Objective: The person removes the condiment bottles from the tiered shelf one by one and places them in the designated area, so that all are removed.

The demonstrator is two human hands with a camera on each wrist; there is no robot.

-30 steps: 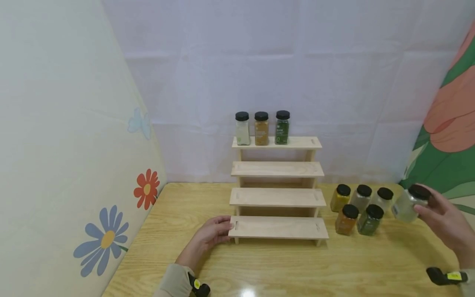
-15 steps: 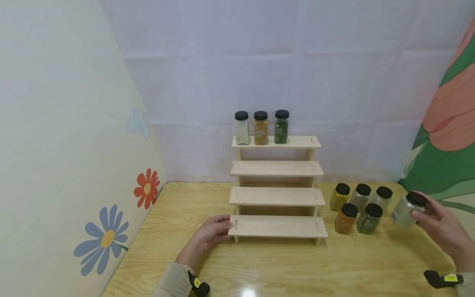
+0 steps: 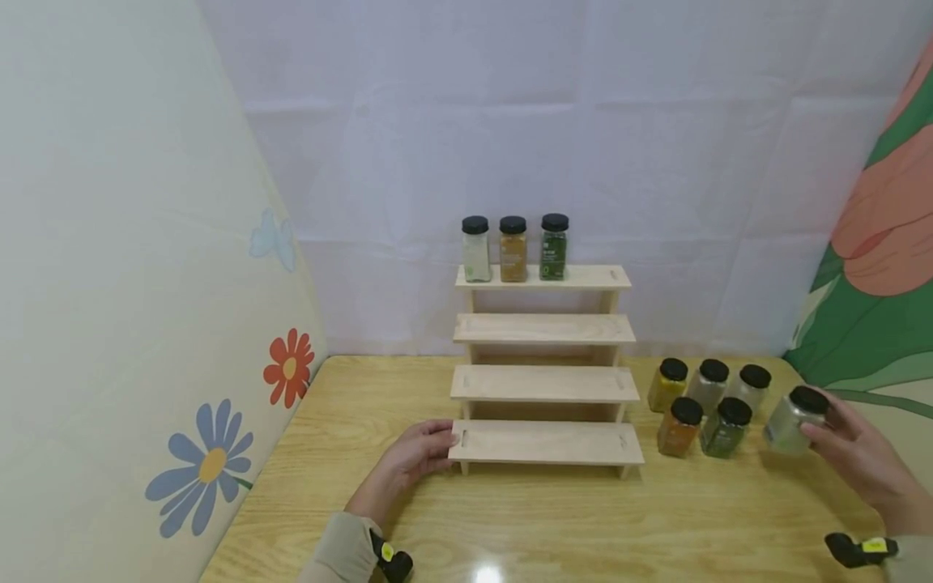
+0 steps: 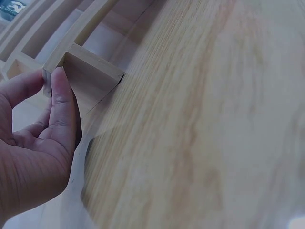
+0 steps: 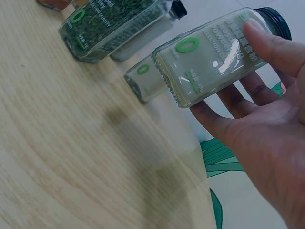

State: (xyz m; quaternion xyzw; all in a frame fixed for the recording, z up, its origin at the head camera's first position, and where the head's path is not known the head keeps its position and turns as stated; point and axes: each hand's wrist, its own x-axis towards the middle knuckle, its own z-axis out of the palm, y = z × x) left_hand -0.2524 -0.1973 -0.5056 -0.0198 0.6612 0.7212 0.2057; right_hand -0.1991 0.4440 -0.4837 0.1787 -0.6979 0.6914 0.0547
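Note:
A wooden four-step rack (image 3: 545,441) stands on the table; my left hand (image 3: 415,455) pinches the left end of its lowest step. In the left wrist view, the thumb and fingers (image 4: 61,90) close on that board's corner. At the right, my right hand (image 3: 856,449) grips a glass spice jar (image 3: 790,425) with a black lid and pale powder inside. The right wrist view shows this jar (image 5: 205,57) tilted, its base just above the table, fingers beneath and thumb on top. Beside it stands a jar of green herbs (image 3: 725,429).
Several more black-lidded jars stand right of the rack, among them an orange one (image 3: 679,429) and a yellow one (image 3: 666,387). On the top step are a pale jar (image 3: 477,255), a tan jar (image 3: 513,255) and a green jar (image 3: 553,253). A white cloth (image 3: 408,162) hangs behind.
My right hand has lowered the pale spice jar and shifted it slightly left, toward the standing jars. The left hand keeps its place on the rack.

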